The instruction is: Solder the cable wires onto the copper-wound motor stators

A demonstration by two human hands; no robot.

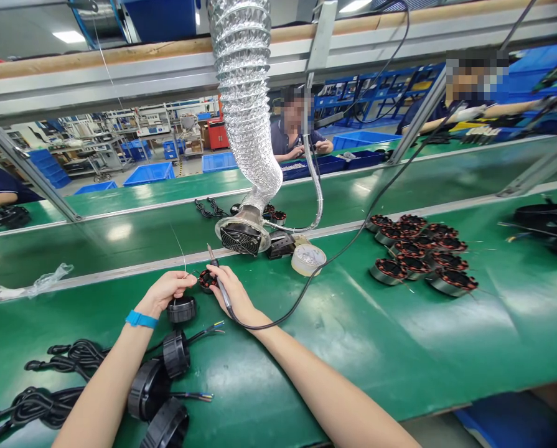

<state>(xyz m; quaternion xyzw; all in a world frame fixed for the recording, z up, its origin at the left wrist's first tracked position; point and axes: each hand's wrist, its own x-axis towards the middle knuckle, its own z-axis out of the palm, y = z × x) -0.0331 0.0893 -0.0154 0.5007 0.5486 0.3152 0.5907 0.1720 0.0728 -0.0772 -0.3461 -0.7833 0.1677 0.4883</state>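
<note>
"Stator: where do we have it?"

"Upright between our two hands on the green bench. With twelve as the bench's far side, it lies at three o'clock from the fingertips of our left hand and at ten from the middle of our right hand."

"Which hand is nearer?"

"Too close to call. Both sets of fingers are just beside its rim, and we cannot tell whether either touches."

"What do our left fingers have?"

"Thumb and forefinger are pinched together on a thin wire, with no gap we can see. It rises toward eleven o'clock."

"And our right?"

"Curled snugly round the soldering iron, rather as we hold a pen. Its long axis runs from eleven, at the tip, to five, where the cable leaves."

"The stator itself is round, so we have no long axis to line up there. What counts, then?"

"The tip against the ring, we judge. It shows at twelve o'clock from the stator, apart from it in our view; how high it is, we cannot tell."

"Anything crowding us?"

"A black casing at seven, near the stator and right below our left hand."
</note>
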